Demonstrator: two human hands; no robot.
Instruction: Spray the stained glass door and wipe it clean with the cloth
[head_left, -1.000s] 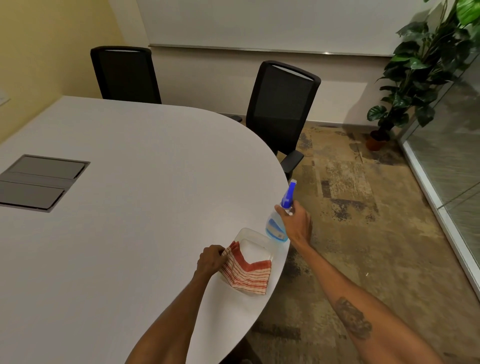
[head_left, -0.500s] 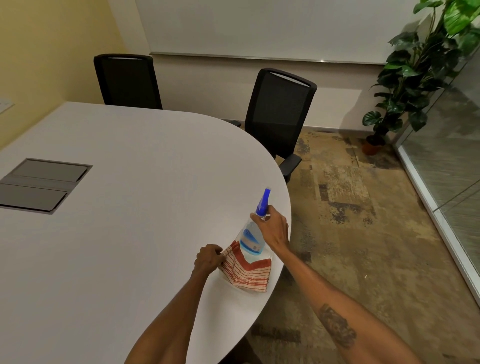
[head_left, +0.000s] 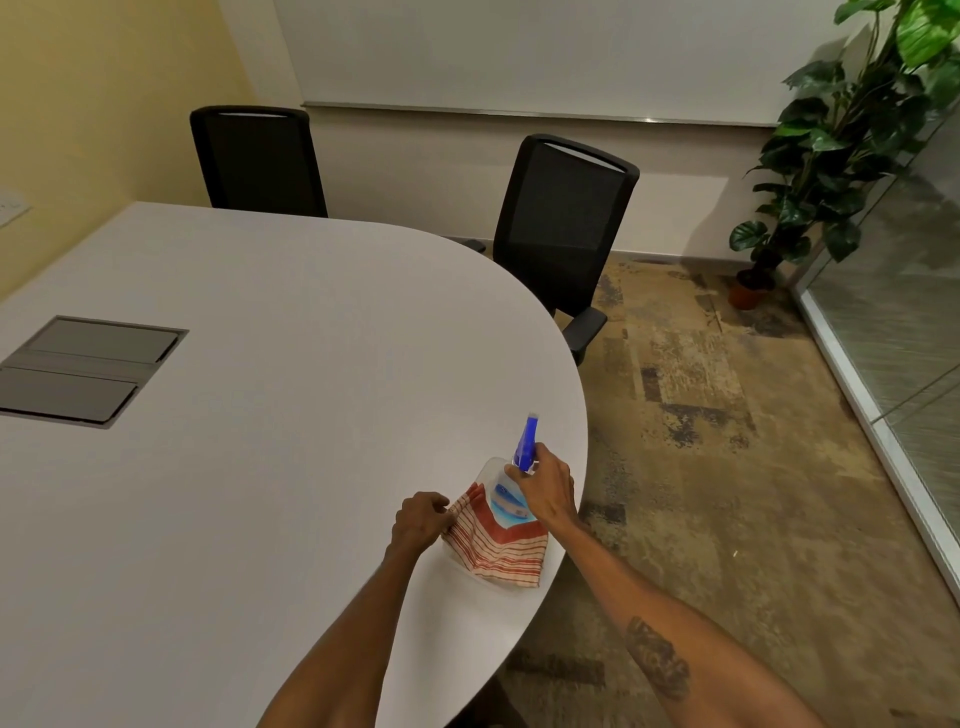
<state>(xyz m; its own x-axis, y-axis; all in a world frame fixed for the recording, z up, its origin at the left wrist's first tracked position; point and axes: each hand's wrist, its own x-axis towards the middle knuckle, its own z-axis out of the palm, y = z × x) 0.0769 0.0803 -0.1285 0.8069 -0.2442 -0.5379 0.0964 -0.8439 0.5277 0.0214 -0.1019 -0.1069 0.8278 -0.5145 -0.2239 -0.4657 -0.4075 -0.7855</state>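
A red-and-white striped cloth (head_left: 493, 545) lies at the near right edge of the white table (head_left: 260, 467). My left hand (head_left: 420, 522) pinches the cloth's left corner. My right hand (head_left: 546, 486) grips the neck of a clear spray bottle (head_left: 511, 501) with a blue trigger head, held tilted over a clear plastic tray (head_left: 491, 466) just behind the cloth. The glass wall (head_left: 904, 312) runs along the right side of the room, well away from both hands.
Two black office chairs (head_left: 563, 218) stand at the table's far side. A potted plant (head_left: 831, 145) fills the far right corner beside the glass. A grey cable hatch (head_left: 83, 369) is set into the table on the left. Patterned carpet (head_left: 701, 441) lies between table and glass.
My right hand has carried the spray bottle leftward from beyond the table edge to over the tray and cloth. My left hand has stayed on the cloth's corner.
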